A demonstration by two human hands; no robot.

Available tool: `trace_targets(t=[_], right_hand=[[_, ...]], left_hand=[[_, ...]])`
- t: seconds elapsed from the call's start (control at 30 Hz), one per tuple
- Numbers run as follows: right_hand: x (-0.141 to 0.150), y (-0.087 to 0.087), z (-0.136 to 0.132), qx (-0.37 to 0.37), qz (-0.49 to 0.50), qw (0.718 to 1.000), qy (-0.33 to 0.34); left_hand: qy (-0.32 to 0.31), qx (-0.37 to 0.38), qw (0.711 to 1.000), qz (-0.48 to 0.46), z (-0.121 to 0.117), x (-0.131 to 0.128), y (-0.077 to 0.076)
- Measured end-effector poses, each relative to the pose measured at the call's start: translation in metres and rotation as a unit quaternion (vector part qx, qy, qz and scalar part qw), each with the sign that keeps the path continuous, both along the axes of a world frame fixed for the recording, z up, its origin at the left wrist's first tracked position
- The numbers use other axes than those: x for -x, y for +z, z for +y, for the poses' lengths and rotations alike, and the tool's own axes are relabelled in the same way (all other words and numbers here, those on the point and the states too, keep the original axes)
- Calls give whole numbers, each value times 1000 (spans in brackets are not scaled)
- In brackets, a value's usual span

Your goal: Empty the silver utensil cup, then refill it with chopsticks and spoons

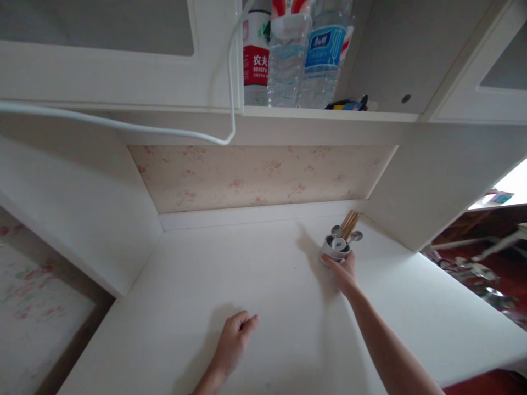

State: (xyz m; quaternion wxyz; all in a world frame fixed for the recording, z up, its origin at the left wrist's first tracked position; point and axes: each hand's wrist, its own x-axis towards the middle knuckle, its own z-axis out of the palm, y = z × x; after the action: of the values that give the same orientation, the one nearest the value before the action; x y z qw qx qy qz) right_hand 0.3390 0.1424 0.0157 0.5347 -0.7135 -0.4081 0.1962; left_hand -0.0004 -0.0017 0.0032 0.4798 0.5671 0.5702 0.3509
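Observation:
My right hand [344, 272] reaches across the white desk top [255, 285] and grips the near side of a small white utensil holder [331, 251]. Wooden chopsticks [350, 221] and metal spoons [355, 236] stick up out of the holder, which stands near the desk's back right corner. My left hand [235, 339] rests on the desk close to the front edge. Its fingers are curled loosely under, and nothing shows inside them.
A floral panel [255, 175] backs the desk. On the shelf above stand water bottles [304, 52], a red-labelled bottle [255, 57] and some pens [348, 103]. A white cable [123, 125] hangs across the upper left. Cabinet walls close both sides.

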Motion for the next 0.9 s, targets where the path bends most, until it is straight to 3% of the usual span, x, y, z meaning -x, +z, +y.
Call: trace_targets(t=[0.17,0.27,0.37,0.53,0.67,0.8,0.9], right_hand=[[9,7,0,18,43,999,11],[32,13,-21,18,68,994,79],[74,28,-65,38,119,968,215],[154,56,-147,117,262,869,404],[187,57,-172,157,286,824,462],[191,51,-170,195,303,799,482],[191,52,-168,237,347,787,452]], left_hand=[[14,18,995,-93,1,3,3],[30,62,973,-220,6,4,8],[59,91,916,-387,14,1,17],[74,143,796,-584,22,-9,34],[20,242,742,-625,19,-8,43],[34,259,738,-622,13,-3,44],[59,261,733,-626,13,-3,42]])
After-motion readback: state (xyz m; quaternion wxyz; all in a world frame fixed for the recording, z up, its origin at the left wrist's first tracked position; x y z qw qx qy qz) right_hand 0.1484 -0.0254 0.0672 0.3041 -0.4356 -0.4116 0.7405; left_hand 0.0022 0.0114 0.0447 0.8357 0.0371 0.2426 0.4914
